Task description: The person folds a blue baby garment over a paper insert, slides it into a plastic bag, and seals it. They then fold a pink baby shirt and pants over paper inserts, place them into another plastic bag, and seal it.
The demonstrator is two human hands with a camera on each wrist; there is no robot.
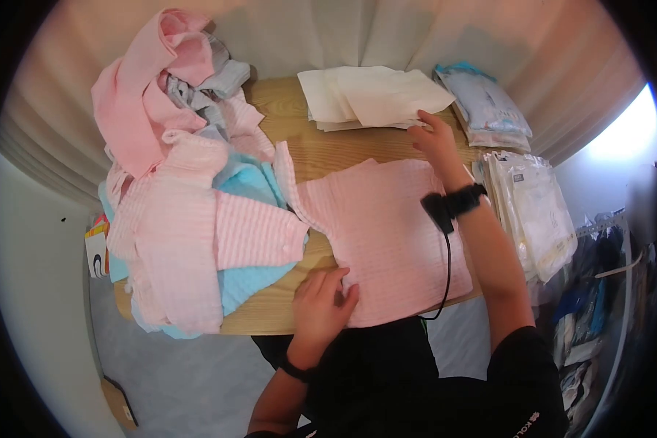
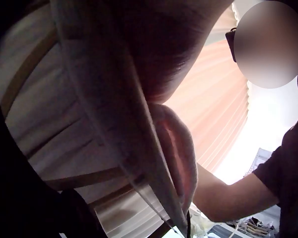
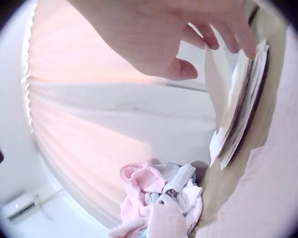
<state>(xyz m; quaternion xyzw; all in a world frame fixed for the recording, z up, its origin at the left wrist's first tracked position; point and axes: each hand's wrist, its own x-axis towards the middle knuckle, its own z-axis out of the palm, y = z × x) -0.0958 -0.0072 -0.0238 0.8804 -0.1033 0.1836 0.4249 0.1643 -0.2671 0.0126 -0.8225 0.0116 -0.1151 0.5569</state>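
A pink ribbed garment (image 1: 394, 241) lies flat, folded to a rough rectangle, at the front of the wooden table. My left hand (image 1: 321, 303) rests at its lower left edge, thumb and fingertips touching the cloth with a gap between them. The right hand (image 1: 438, 142) reaches past the garment to a stack of off-white sheets (image 1: 372, 95) at the back. Its fingertips are at the stack's right edge, and the thumb (image 3: 184, 69) stands apart from the fingers in the right wrist view. Mostly the table's underside and dark shadow fill the left wrist view.
A heap of pink, striped, grey and blue clothes (image 1: 175, 219) covers the table's left side. Clear-bagged packs (image 1: 485, 106) sit at the back right, with more bagged white items (image 1: 529, 208) in front of them. Curtains (image 1: 328, 36) hang behind the table (image 1: 277, 95).
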